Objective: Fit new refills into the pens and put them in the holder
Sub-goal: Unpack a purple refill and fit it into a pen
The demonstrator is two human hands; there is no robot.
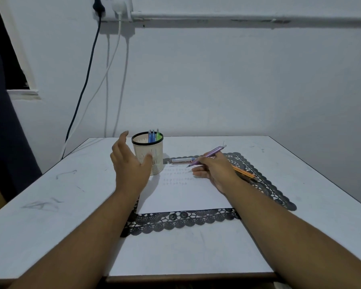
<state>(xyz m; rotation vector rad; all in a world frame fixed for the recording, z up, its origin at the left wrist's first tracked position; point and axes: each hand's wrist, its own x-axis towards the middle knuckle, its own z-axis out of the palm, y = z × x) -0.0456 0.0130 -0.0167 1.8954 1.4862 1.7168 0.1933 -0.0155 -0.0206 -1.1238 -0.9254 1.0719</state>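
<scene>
Fingers [202, 171] round slim purple pen [208, 154]

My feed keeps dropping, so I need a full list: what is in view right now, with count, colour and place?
table: one, white, scuffed, against the wall
lace mat: one, black, mid-table
paper sheet: one, white with faint scribbles, on the mat
holder: one, cream with black rim, at the sheet's far left corner
pens in holder: three, two blue and one green, upright
purple pen: one, tip over the sheet
refill pack: one, flat, beyond the sheet
orange pencils: apparently two, on the mat, partly hidden by the right hand
wall cables: one dark, white ones beside it
left hand: open beside the holder
right hand: holds the purple pen
</scene>
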